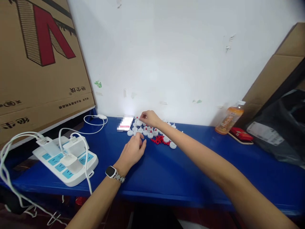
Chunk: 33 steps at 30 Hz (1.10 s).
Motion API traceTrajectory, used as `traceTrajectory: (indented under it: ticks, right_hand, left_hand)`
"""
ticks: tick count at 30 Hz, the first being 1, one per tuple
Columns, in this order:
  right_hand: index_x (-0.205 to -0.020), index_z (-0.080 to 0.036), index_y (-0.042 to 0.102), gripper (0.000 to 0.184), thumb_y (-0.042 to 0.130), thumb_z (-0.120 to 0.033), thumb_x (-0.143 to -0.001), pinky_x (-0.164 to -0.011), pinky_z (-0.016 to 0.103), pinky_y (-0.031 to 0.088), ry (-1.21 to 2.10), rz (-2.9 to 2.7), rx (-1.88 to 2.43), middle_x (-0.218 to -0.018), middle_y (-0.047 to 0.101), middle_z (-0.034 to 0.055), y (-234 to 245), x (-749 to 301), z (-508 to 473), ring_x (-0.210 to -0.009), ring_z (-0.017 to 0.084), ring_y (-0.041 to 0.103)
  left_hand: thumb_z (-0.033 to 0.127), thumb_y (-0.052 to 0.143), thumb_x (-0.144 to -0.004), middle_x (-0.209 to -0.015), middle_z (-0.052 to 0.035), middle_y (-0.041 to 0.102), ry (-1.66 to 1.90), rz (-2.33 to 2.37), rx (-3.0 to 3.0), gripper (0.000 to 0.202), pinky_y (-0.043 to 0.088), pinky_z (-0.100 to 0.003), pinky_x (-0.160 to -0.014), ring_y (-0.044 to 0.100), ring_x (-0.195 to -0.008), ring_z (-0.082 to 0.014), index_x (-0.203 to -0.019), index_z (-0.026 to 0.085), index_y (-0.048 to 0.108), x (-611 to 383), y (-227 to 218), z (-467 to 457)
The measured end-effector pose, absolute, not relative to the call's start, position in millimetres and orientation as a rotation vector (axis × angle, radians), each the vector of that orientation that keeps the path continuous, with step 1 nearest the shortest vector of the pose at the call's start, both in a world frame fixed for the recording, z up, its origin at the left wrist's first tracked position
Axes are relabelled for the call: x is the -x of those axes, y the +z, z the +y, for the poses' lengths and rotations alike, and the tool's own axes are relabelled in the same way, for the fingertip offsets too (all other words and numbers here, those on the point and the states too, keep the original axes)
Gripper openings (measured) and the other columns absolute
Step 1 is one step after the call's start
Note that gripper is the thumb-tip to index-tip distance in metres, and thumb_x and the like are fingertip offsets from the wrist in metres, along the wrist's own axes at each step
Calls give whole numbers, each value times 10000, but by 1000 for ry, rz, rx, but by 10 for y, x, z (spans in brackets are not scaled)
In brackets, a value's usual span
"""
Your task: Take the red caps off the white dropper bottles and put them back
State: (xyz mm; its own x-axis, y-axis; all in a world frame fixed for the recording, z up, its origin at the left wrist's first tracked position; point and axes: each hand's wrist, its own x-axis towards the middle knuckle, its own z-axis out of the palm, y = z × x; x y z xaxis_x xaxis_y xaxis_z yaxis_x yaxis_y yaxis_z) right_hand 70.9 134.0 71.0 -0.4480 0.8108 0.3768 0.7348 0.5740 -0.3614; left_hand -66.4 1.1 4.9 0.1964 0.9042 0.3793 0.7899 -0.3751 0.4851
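Observation:
My right hand (150, 118) reaches over the far side of a cluster of white plastic nozzle caps. Its thumb and fingers are pinched at a white nozzle cap (139, 122); the exact contact is too small to see. My left hand (132, 149), with a watch (111, 171) on its wrist, rests at the near edge of the cluster. Its fingers are loosely bent, the thumb stands apart, and the fingertips lie close to another white cap (130, 132). Several caps carry small red tips. A heap of small red tip covers (160, 140) lies right of my left hand.
A lit phone (126, 122) lies behind the caps on the blue table (166, 171). To the left are a power strip (71, 178) with plugs and white cables, and a large carton (45, 86). An orange drink bottle (229, 119), red packet (241, 134) and dark plastic bag (278, 127) are at right.

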Motion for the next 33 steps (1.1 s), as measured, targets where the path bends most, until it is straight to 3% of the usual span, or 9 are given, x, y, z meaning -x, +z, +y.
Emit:
traceTrajectory:
  ticks: [4,7,10,13,17,23,28,33]
  right_hand:
    - [-810,-146,717,162,640,-278,-863,-645,244,400,454,-2051,1053,-767,714,23,731,-1019,831,-665,123,562]
    - [-809,-156,724,190,652,-323,-864,-635,247,387,589,-1996,1005,-749,698,8,606,-1184,475,-666,124,532]
    - [-864,-171,727,233,595,-356,-917,-649,259,383,598,-2015,997,-768,694,9,440,-1315,278,-673,130,524]
    - [-945,-197,718,194,553,-299,-952,-778,307,378,326,-2159,1052,-868,696,30,323,-1468,215,-816,167,550]
    - [-968,-213,707,135,602,-289,-932,-850,370,327,-77,-2445,1120,-933,648,65,255,-1637,219,-941,220,513]
    - [-905,-201,695,143,610,-312,-936,-845,378,329,-154,-2509,1131,-950,628,72,194,-1644,275,-964,228,491]
    - [-849,-195,682,120,630,-284,-910,-871,386,359,44,-2342,1063,-919,662,58,182,-1590,260,-952,214,532]
    - [-891,-191,689,165,627,-344,-899,-702,295,446,764,-1837,933,-811,699,20,140,-1470,212,-733,153,606]
  left_hand:
    - [411,497,-954,-1168,-133,548,1424,1638,-2235,408,509,-366,-831,576,-1070,-253,-1267,166,404,615,95,-13]
    - [432,515,-952,-1319,-154,501,1400,1523,-2348,527,500,-407,-931,529,-1199,-278,-1384,184,344,577,99,-38]
    - [427,394,-1007,-1221,-107,587,1051,1364,-2438,389,508,-411,-923,580,-1144,-260,-1336,222,426,565,47,-36]
    - [454,335,-1019,-1119,-92,619,842,1324,-2426,367,514,-413,-895,622,-1049,-255,-1246,212,491,572,-10,-23]
    - [472,315,-1021,-1124,-96,610,775,1332,-2408,369,495,-429,-917,612,-1073,-265,-1212,208,489,573,-12,-26]
    - [474,320,-1020,-1124,-94,606,783,1311,-2377,357,481,-426,-930,596,-1084,-262,-1198,217,490,567,18,-29]
    - [466,326,-1019,-1107,-90,607,814,1282,-2372,348,482,-408,-910,597,-1055,-253,-1180,216,507,577,-2,-11]
    - [474,339,-1013,-1037,-76,597,809,1278,-2375,347,483,-397,-858,597,-981,-245,-1183,221,504,572,-18,-10]
